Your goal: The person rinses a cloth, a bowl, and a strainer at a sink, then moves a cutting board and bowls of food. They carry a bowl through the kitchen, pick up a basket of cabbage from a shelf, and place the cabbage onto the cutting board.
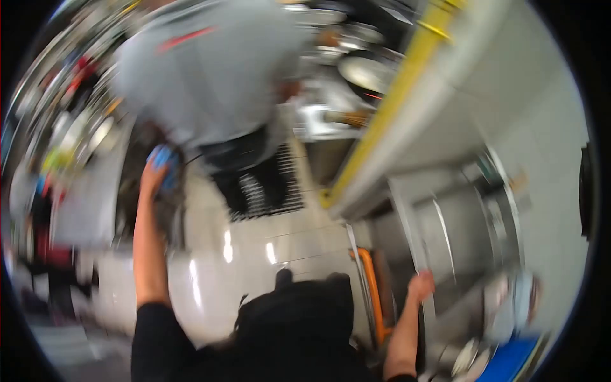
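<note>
My left hand (154, 170) is stretched forward with its fingers closed on a blue cloth (167, 167), which looks bunched up and is blurred. Beside that hand runs the edge of a steel worktop (89, 204), and a person in a grey shirt (213, 70) stands just ahead, back turned to me. Low on the right, my right hand (421, 286) is at the front rim of a steel sink unit (410, 235). Motion smears its fingers, so their grip cannot be made out.
A dark perforated mat (289, 184) lies on the shiny tiled floor (210, 274). Ahead to the right, a pan (366, 73) stands on a cooking counter beside a yellow-edged wall (382, 121). An orange frame (372, 293) and a blue board (512, 360) are near my right arm.
</note>
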Demonstrator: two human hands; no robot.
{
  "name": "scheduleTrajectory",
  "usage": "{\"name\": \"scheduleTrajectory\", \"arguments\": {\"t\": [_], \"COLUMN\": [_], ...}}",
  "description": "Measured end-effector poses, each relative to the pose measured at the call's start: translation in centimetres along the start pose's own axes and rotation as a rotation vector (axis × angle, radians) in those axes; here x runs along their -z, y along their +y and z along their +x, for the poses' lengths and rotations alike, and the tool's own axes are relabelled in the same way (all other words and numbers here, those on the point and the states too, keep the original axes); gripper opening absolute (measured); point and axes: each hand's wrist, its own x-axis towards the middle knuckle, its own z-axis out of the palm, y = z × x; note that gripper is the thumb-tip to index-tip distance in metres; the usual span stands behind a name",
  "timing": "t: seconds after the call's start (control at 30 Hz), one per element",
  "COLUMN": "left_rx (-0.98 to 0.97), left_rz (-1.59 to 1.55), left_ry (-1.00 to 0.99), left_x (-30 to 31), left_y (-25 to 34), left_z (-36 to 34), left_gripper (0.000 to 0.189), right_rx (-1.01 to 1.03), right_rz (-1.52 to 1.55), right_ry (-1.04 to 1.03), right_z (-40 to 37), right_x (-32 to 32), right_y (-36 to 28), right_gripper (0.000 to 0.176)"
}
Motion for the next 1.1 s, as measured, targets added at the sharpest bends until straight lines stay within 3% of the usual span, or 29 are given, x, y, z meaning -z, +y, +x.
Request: {"name": "scheduleTrajectory", "arguments": {"t": [0.03, 0.13, 0.2, 0.3, 0.37, 0.47, 0.63, 0.73, 0.8, 0.9, 0.97, 1.03, 1.1], "left_rx": [0.182, 0.436, 0.593, 0.628, 0.597, 0.539, 0.107, 0.089, -0.013, -0.096, -0.107, -0.06, 0.064], "left_rz": [-0.124, -0.318, -0.374, -0.516, -0.59, -0.688, -0.504, -0.592, -0.491, -0.548, -0.483, -0.462, -0.63], "left_ry": [0.018, -0.403, -0.629, -0.978, -1.088, -1.087, -1.071, -1.023, -0.953, -0.889, -0.851, -0.797, -0.816], "left_x": [-3.5, -16.1, -22.8, -30.4, -34.1, -38.6, -42.7, -43.2, -46.7, -50.5, -53.5, -57.5, -60.1], "left_y": [2.3, -1.6, -1.0, 7.0, 13.7, 24.3, 40.2, 54.8, 55.4, 59.0, 60.0, 58.7, 60.8], "left_z": [-3.3, -12.5, -19.6, -25.4, -26.1, -22.9, -15.6, -12.9, -11.3, -10.3, -9.5, -8.2, -7.7], "left_gripper": [0.047, 0.038, 0.033, 0.025, 0.023, 0.025, 0.032, 0.035, 0.038, 0.038, 0.038, 0.038, 0.04], "right_rx": [-0.026, -0.138, -0.214, -0.321, -0.525, -0.856, -1.011, -1.104, -1.09, -1.178, -0.983, -0.79, -0.991], "right_rz": [0.006, 0.112, 0.228, 0.445, 0.772, 1.231, 1.946, 2.151, 2.182, 2.285, 2.2, 2.081, 1.869], "right_ry": [-0.111, -0.174, -0.224, -0.403, -0.474, -0.433, -0.108, -0.052, -0.079, 0.289, 0.399, 0.362, 0.19], "right_z": [0.1, 0.3, 0.5, 3.5, 6.8, 13.4, 26.2, 33.6, 37.6, 41.4, 42.9, 42.7, 42.5], "right_x": [1.2, 3.4, 4.7, 5.4, 4.8, 3.1, -3.6, -5.9, -6.7, -6.6, -4.7, -2.6, -0.4], "right_y": [-0.5, -1.3, -1.2, 1.6, 3.9, 7.6, 15.2, 18.9, 20.5, 21.1, 20.2, 18.1, 16.1], "right_gripper": [0.024, 0.034, 0.041, 0.049, 0.049, 0.046, 0.043, 0.037, 0.048, 0.055, 0.06, 0.063, 0.057]}}
